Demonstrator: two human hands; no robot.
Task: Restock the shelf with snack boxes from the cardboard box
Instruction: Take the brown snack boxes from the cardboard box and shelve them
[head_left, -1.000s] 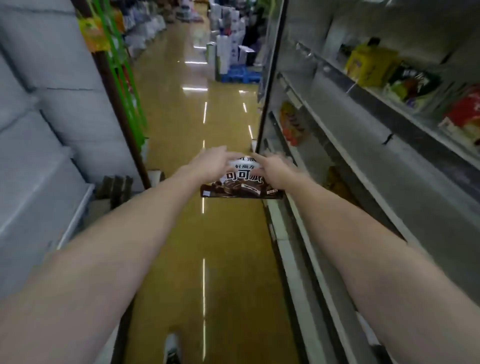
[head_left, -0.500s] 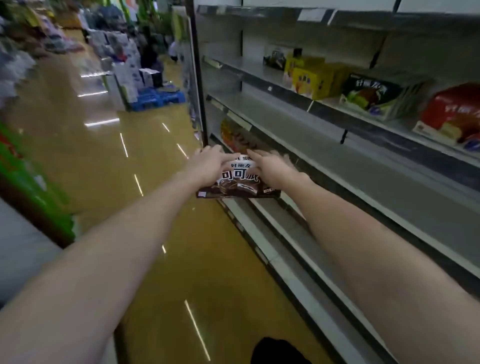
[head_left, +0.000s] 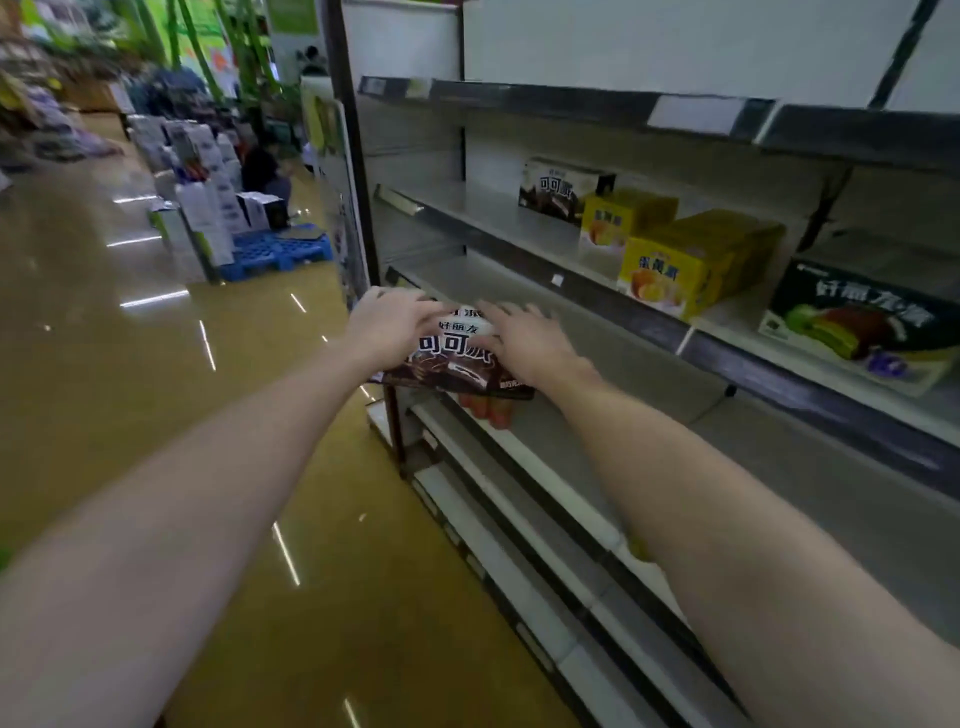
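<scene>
A dark brown and white snack box (head_left: 453, 358) is held out in front of me between both hands, level with the left end of a grey shelf (head_left: 597, 332). My left hand (head_left: 389, 325) grips its left side and my right hand (head_left: 524, 338) grips its right side, fingers over the top. One shelf higher (head_left: 483, 210) stands a matching brown and white box (head_left: 558, 189), then two yellow boxes (head_left: 675, 260) and a dark box with green and red print (head_left: 857, 322). The cardboard box is out of view.
The shelving unit fills the right side, with a dark upright post (head_left: 353, 171) at its left end and lower shelves (head_left: 519, 519) running toward me. A glossy yellow floor (head_left: 156, 415) stretches left. Stacked white cartons on a blue pallet (head_left: 280, 252) stand down the aisle.
My view has swung right from the aisle toward the shelving. Both hands have kept hold of the snack box, which is now closer to the left end of the shelves.
</scene>
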